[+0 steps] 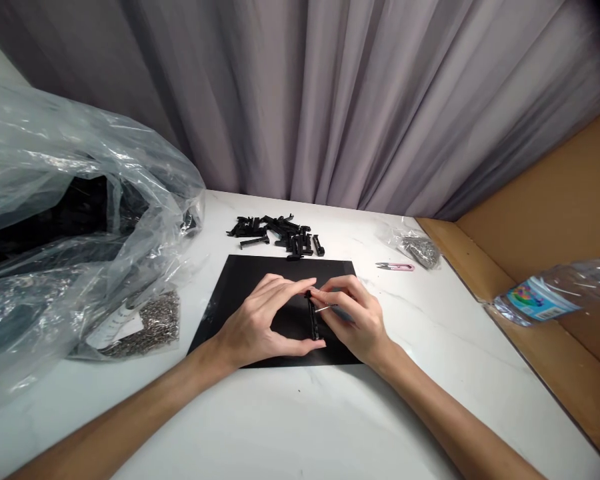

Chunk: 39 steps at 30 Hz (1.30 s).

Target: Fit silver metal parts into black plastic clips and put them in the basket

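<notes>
My left hand (265,320) grips a slim black plastic part (313,320) end to end, thumb at its near end and fingertips at its far end. The part is above a black mat (220,307). Close against its right side, my right hand (355,317) is closed, with a thin silvery metal piece (326,308) between its fingers; the exact kind is too small to tell. Its fingertips meet the part's far end. Beyond the mat lies a loose pile of similar black plastic parts (285,230).
A large clear plastic bag (145,153) with black contents stands on the left. Before it lies a bag of small metal pieces (155,323). Pink thread snips (395,267) and another small bag of metal pieces (423,250) lie right, beside a cardboard box (540,180) and plastic bottle (535,300).
</notes>
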Each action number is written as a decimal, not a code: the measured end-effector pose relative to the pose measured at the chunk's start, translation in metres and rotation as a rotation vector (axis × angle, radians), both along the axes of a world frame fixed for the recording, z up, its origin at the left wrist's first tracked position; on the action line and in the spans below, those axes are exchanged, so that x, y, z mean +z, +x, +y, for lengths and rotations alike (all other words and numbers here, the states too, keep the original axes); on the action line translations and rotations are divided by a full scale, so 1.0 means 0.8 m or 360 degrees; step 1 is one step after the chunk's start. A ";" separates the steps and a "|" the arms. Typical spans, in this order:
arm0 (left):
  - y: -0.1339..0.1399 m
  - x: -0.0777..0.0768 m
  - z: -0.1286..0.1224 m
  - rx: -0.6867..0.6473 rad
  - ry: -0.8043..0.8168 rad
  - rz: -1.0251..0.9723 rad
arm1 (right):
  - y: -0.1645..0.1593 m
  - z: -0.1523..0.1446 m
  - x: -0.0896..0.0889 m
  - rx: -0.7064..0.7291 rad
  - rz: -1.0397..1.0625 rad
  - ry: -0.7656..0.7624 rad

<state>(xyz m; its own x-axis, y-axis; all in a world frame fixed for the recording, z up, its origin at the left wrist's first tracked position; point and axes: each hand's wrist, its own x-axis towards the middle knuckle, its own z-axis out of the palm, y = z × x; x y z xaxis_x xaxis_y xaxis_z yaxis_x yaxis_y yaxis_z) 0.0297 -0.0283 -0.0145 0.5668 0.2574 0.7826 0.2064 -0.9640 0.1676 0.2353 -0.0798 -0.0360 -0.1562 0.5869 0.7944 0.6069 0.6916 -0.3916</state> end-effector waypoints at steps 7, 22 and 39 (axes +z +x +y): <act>0.003 0.004 -0.003 -0.0024 0.0000 -0.0002 | -0.001 -0.003 0.007 -0.0059 0.0064 -0.0011; 0.003 0.008 -0.009 -0.0034 0.0032 -0.0014 | 0.006 -0.008 0.016 -0.0177 -0.0274 0.0316; 0.002 0.015 -0.010 -0.0222 0.0048 -0.0126 | 0.009 -0.012 0.010 -0.0211 -0.0282 0.0579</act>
